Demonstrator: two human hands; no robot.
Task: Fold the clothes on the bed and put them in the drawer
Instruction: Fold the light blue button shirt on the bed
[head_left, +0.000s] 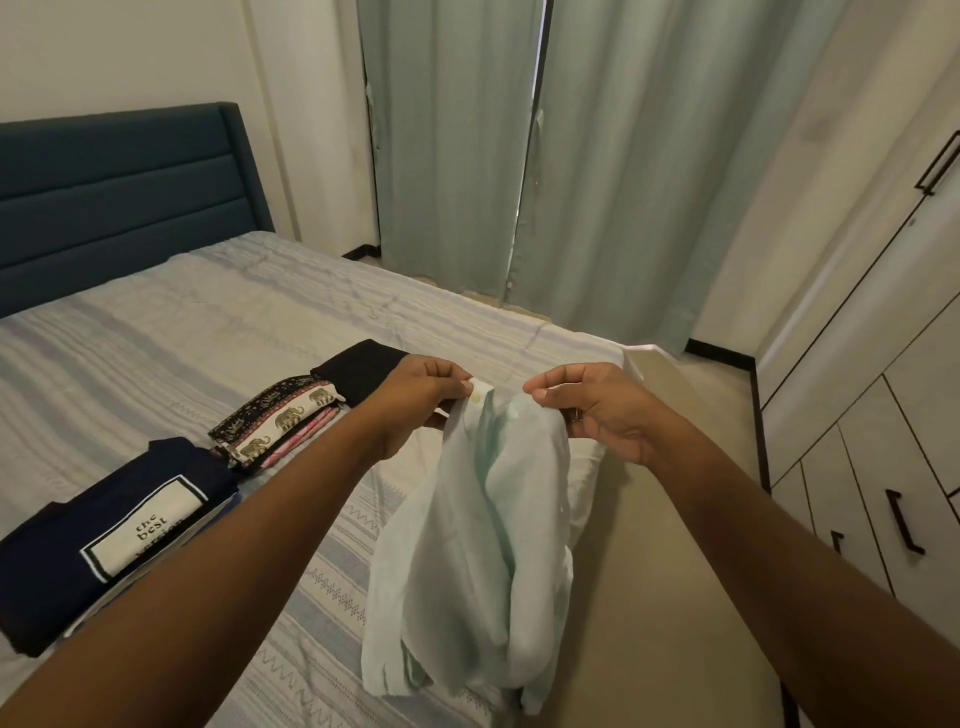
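Pale shirt (483, 545) hangs below left hand (415, 400); right hand (597, 410) pinches too.

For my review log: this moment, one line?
shirt: unfolded, hanging | left hand: pinches shirt | right hand: pinches shirt | bed: folded piles

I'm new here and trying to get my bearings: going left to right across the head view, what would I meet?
Navy folded top → elephant-print folded cloth → black folded garment → left hand → pale shirt, held up → right hand → wardrobe drawers.
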